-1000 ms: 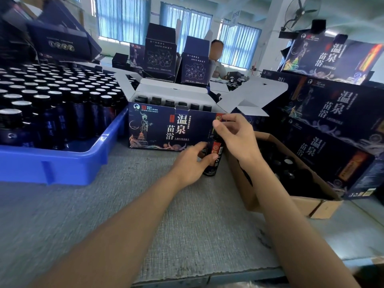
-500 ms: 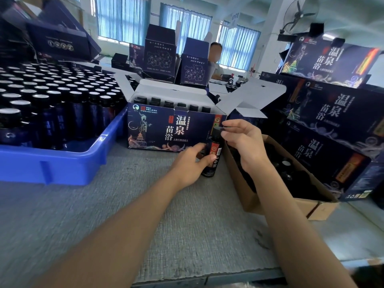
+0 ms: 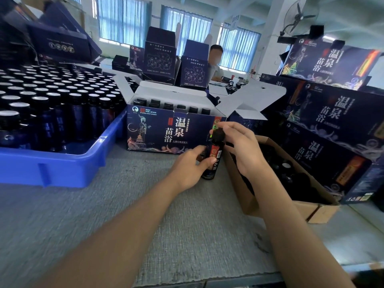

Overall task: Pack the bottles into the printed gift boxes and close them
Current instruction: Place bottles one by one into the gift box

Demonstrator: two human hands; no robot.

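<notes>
I hold one small dark glass bottle with a black cap and a red label (image 3: 215, 154) between my two hands. It stands almost upright on the grey woven table cover (image 3: 145, 225), near the middle of the scene, just in front of the right end of the open dark blue printed gift box (image 3: 166, 129). My left hand (image 3: 187, 167) grips the lower part of the bottle, with the thumb and fingers curled round it. My right hand (image 3: 245, 146) is above it, and its fingertips pinch the black cap.

The white flaps of the gift box are folded outward, and a row of black bottle caps (image 3: 180, 106) shows inside, along its far wall.

On the left stands a blue plastic tray (image 3: 68, 171), which is full of upright dark bottles with shiny tops (image 3: 52, 96). On the right, just beside my right wrist, lies a brown cardboard carton (image 3: 245, 196), tilted a little, with more dark bottles (image 3: 286, 169) inside. Behind the carton, at the far right, closed printed boxes (image 3: 332, 113) of the same design are stacked on each other.
</notes>
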